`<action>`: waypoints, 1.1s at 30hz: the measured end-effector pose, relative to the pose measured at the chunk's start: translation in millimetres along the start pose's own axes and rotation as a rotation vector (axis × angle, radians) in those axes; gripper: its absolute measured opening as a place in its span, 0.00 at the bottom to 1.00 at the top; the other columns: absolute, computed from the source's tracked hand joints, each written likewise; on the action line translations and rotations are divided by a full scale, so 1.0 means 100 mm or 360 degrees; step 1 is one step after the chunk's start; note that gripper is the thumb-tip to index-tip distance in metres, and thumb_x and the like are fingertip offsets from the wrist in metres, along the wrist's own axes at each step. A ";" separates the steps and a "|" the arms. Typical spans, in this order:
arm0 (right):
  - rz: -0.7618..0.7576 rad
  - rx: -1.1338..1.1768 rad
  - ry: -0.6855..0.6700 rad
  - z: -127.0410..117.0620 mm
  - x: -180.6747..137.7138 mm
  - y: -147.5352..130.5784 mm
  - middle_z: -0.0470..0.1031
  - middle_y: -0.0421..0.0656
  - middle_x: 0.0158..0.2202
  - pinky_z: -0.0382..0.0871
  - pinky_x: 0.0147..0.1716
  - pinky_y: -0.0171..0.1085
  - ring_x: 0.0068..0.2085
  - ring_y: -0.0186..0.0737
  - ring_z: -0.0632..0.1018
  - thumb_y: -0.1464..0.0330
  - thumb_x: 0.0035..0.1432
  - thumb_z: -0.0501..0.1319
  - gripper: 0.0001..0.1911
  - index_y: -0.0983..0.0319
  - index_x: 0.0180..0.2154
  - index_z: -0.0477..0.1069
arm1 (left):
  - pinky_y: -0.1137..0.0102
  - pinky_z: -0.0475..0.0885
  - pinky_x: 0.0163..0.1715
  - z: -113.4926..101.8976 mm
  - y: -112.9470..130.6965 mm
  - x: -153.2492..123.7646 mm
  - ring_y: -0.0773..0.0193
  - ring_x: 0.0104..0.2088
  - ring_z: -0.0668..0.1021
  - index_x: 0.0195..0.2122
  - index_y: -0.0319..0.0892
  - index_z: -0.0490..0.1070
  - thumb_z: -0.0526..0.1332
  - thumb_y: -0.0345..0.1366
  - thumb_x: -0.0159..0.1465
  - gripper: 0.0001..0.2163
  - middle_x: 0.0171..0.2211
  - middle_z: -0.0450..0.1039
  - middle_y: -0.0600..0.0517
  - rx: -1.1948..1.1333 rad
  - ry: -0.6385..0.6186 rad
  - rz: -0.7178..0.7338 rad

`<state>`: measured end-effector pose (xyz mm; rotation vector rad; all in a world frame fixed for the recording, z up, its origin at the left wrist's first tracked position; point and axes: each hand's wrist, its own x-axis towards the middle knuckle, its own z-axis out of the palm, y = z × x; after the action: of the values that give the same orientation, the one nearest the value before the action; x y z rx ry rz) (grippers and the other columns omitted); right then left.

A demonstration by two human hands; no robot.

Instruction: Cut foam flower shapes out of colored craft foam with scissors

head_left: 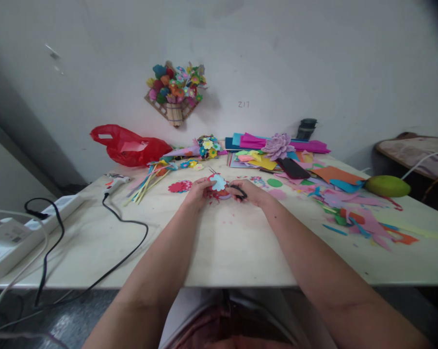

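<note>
Both hands meet over the middle of the white table. My left hand (201, 190) is closed on a light blue flower cutout (218, 182), which has a red edge showing behind it. A pair of scissors (239, 192) with black handles is in my right hand (251, 190), its fingers wrapped round the loops. The blades are partly hidden beside the cutout. Beneath the hands lie small red scraps and a purplish round piece (224, 197). Just left of my left hand are red flower cutouts (180, 186).
At the left are a glue gun (116, 184) with a black cord and a power strip (33, 235). A red plastic bag (131, 148) stands at the back. On the right lie a phone (293, 168), coloured scraps (364, 223) and a green mango-like fruit (388, 186).
</note>
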<state>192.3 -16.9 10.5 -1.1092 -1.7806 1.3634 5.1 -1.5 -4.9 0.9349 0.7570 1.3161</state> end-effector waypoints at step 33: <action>-0.0021 0.0071 0.0078 0.05 0.01 -0.02 0.64 0.34 0.15 0.51 0.15 0.29 0.15 0.26 0.62 0.61 0.45 0.63 0.12 0.64 0.28 0.67 | 0.69 0.72 0.29 0.05 0.00 -0.02 0.66 0.22 0.75 0.20 0.38 0.68 0.68 0.30 0.42 0.09 0.19 0.70 0.53 0.0016 -0.0003 -0.0031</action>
<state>186.5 -18.3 11.4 -1.0959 -1.7114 1.3502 9.2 -4.5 -2.3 0.9347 0.7701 1.2950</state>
